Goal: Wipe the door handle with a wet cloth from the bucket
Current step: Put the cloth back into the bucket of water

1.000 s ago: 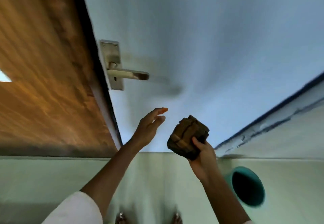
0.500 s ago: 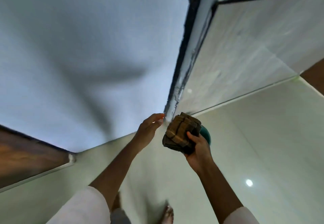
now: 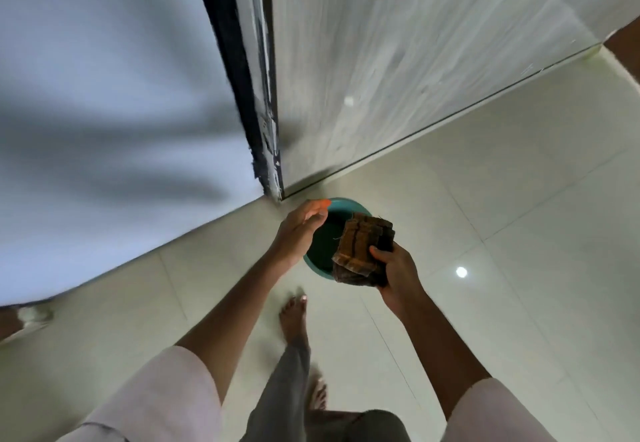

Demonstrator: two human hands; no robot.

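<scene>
My right hand (image 3: 394, 268) grips a folded brown and orange cloth (image 3: 360, 251), held above the right side of a teal bucket (image 3: 322, 247) that stands on the floor by the door's lower corner. My left hand (image 3: 299, 230) is open, fingers apart, over the bucket's left rim and holds nothing. The pale blue door (image 3: 104, 112) fills the left of the view. The door handle is out of view.
A dark door frame edge (image 3: 239, 78) with chipped white paint runs down to the floor just behind the bucket. A grey marbled wall (image 3: 415, 60) stands to the right. My bare feet (image 3: 294, 317) are on glossy pale floor tiles (image 3: 502, 251).
My view has swung down from the door handle to the floor and bucket. Both hands have come down over the bucket, the right one still holding the cloth.
</scene>
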